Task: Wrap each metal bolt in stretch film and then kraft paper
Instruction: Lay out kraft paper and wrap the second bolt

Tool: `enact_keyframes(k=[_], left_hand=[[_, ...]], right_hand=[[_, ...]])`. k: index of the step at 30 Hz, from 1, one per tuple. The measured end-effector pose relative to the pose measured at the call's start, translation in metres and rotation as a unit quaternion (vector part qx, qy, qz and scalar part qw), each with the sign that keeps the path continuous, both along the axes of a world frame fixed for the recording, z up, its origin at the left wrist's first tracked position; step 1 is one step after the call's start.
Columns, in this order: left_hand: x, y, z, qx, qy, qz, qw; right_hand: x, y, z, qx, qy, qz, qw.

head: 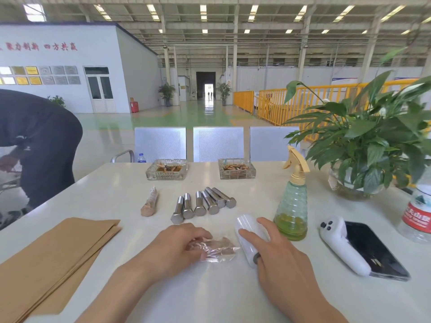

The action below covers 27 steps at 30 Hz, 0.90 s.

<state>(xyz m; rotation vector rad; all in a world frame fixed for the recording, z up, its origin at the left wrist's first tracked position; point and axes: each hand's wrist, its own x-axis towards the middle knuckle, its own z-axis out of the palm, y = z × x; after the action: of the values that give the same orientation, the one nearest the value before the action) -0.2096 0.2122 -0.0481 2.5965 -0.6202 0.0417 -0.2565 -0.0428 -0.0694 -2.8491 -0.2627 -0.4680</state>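
Several bare metal bolts (pixel 203 203) lie side by side at the middle of the white table (pixel 116 190). Left of them lies one bolt wrapped in kraft paper (pixel 149 202). Close to me, a brownish bundle covered in clear stretch film (pixel 215 249) lies on the table. My left hand (pixel 177 245) holds its left end with curled fingers. My right hand (pixel 275 250) grips the white stretch film roll (pixel 249 236) just right of the bundle. A stack of kraft paper sheets (pixel 56 257) lies at the near left.
Two glass ashtrays (pixel 166 170) (pixel 236 169) stand at the table's far side. On the right are a green spray bottle (pixel 291 206), a potted plant (pixel 363 148), a water bottle (pixel 417 215) and a phone in a white holder (pixel 363 248). A person in dark clothes (pixel 37 145) bends at far left.
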Motion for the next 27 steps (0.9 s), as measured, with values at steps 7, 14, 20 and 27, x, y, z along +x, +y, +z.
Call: enact_keyframes(k=[7,14,20,27], left_hand=[[0.000,-0.014,0.001,0.152,-0.045,-0.044,0.986],[-0.012,-0.005,0.010,0.044,-0.056,-0.111,0.991],[-0.018,-0.007,0.031,-0.198,-0.068,-0.097,0.973],[-0.001,-0.013,0.016,-0.229,-0.052,0.035,0.971]], right_hand=[[-0.001,-0.001,-0.001,0.028,-0.008,0.011,1.000],[0.011,-0.014,0.006,0.218,0.017,0.081,0.972],[0.014,-0.001,0.038,0.505,0.184,0.166,0.827],[0.023,0.006,0.030,0.672,0.363,0.143,0.629]])
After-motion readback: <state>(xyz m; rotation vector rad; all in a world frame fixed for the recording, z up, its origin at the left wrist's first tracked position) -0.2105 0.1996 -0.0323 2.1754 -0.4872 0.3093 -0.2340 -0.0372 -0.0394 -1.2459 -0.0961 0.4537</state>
